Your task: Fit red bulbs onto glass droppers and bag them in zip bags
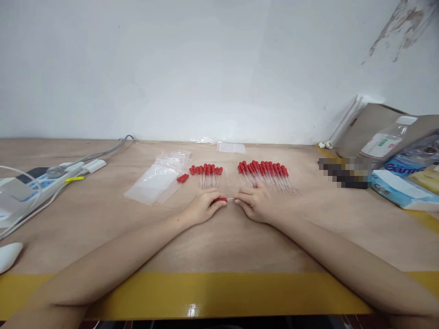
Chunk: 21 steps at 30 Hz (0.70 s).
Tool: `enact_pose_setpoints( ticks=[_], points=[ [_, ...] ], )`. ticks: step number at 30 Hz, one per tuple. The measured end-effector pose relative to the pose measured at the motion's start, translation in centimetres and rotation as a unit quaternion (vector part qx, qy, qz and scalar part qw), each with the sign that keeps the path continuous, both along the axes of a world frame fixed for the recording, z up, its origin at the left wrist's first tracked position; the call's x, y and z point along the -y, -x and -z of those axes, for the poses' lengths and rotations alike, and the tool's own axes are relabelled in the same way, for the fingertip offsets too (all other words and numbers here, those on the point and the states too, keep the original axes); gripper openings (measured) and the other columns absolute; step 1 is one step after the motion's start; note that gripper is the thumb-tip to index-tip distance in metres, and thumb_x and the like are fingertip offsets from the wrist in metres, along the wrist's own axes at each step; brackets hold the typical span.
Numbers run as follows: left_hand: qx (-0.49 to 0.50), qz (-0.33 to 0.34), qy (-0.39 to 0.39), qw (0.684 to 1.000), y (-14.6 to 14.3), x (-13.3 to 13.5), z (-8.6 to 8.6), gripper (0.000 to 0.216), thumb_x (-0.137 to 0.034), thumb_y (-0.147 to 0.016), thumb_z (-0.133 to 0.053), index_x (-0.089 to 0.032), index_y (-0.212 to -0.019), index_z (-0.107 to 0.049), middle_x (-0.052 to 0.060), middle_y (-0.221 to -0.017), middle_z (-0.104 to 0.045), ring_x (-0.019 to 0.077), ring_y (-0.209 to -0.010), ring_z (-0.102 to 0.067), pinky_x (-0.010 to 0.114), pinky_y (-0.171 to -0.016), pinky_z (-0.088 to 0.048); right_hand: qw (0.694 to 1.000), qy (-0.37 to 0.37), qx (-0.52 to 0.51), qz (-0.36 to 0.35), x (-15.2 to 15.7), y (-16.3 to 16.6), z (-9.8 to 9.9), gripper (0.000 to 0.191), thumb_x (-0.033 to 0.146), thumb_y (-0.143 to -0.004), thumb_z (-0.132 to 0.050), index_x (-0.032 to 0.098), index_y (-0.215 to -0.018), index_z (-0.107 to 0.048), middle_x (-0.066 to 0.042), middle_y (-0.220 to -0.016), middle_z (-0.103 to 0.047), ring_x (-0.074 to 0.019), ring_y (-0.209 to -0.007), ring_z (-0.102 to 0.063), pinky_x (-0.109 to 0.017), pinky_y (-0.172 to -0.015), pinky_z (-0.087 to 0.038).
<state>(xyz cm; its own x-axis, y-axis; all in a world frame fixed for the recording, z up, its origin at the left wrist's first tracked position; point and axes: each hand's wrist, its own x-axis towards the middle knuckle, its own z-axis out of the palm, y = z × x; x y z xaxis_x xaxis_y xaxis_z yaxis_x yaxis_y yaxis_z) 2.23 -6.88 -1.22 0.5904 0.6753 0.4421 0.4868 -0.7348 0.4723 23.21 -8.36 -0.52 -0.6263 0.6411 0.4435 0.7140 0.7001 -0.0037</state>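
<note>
Between my two hands lies a dropper with a red rubber bulb and a thin clear glass tube (230, 199). The fingers of my left hand (205, 206) are closed round the red bulb (221, 199). My right hand (254, 202) pinches the other end of the tube, so the tip is hidden. Just beyond my left hand is a small group of red-bulbed droppers (206, 170). A larger row of such droppers (264, 169) lies past my right hand. Two loose red bulbs (183, 178) rest left of the small group.
Clear plastic zip bags (151, 183) lie at the left; another small bag (231, 147) is near the wall. A power strip (37, 187) with cables stands far left, above a white mouse-like object (9, 256). At right are a plastic bottle (384, 141) and a tissue pack (404, 189).
</note>
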Motion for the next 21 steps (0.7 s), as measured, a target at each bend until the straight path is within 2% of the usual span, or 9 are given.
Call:
enact_pose_setpoints(
  ticks=[4, 9, 16, 19, 21],
  points=[
    [-0.02, 0.006, -0.045, 0.999, 0.0, 0.1, 0.1, 0.017, -0.027, -0.084, -0.048, -0.017, -0.085, -0.061, 0.003, -0.074, -0.057, 0.0135, -0.068, -0.054, 0.024, -0.064, -0.042, 1.0, 0.013, 0.018, -0.003, -0.1, 0.3, 0.0, 0.031, 0.027, -0.09, -0.033, 0.019, -0.087, -0.062, -0.003, -0.077, -0.062, -0.0119, -0.064, -0.047, -0.031, -0.07, -0.021],
    [-0.027, 0.019, -0.059, 0.998, 0.0, 0.1, 0.0, 0.016, -0.027, -0.085, -0.047, -0.017, -0.087, -0.059, 0.004, -0.078, -0.058, 0.0138, -0.071, -0.054, 0.024, -0.063, -0.042, 0.998, 0.064, 0.027, 0.012, 0.2, 0.9, -0.5, 0.032, 0.026, -0.09, -0.032, 0.017, -0.077, -0.06, -0.002, -0.075, -0.062, -0.0117, -0.064, -0.048, -0.03, -0.07, -0.022],
    [-0.04, 0.013, -0.087, 0.995, -0.2, -0.5, 0.0, 0.018, -0.027, -0.087, -0.045, -0.017, -0.089, -0.059, 0.004, -0.079, -0.058, 0.0146, -0.074, -0.055, 0.025, -0.067, -0.043, 0.992, 0.12, 0.013, 0.04, 0.5, 1.3, -1.7, 0.029, 0.026, -0.089, -0.036, 0.019, -0.08, -0.062, -0.003, -0.081, -0.064, -0.0141, -0.074, -0.054, -0.029, -0.073, -0.027],
    [-0.031, -0.014, -0.126, 0.991, -0.1, -0.7, -0.4, 0.02, -0.03, -0.084, -0.049, -0.018, -0.098, -0.057, 0.006, -0.091, -0.06, 0.0174, -0.085, -0.055, 0.029, -0.077, -0.043, 0.987, 0.161, 0.006, 0.023, 0.2, 0.7, -2.7, 0.026, 0.024, -0.086, -0.04, 0.019, -0.077, -0.064, -0.003, -0.08, -0.065, -0.0134, -0.072, -0.054, -0.026, -0.069, -0.031],
    [-0.016, -0.065, -0.158, 0.985, 0.5, -1.1, -0.9, 0.028, -0.035, -0.081, -0.053, -0.018, -0.103, -0.056, 0.006, -0.099, -0.059, 0.0202, -0.094, -0.052, 0.033, -0.084, -0.04, 0.98, 0.193, -0.013, 0.043, -0.4, 0.1, -3.5, 0.024, 0.023, -0.083, -0.043, 0.018, -0.072, -0.065, -0.003, -0.072, -0.065, -0.0123, -0.064, -0.053, -0.024, -0.061, -0.032]
  ],
)
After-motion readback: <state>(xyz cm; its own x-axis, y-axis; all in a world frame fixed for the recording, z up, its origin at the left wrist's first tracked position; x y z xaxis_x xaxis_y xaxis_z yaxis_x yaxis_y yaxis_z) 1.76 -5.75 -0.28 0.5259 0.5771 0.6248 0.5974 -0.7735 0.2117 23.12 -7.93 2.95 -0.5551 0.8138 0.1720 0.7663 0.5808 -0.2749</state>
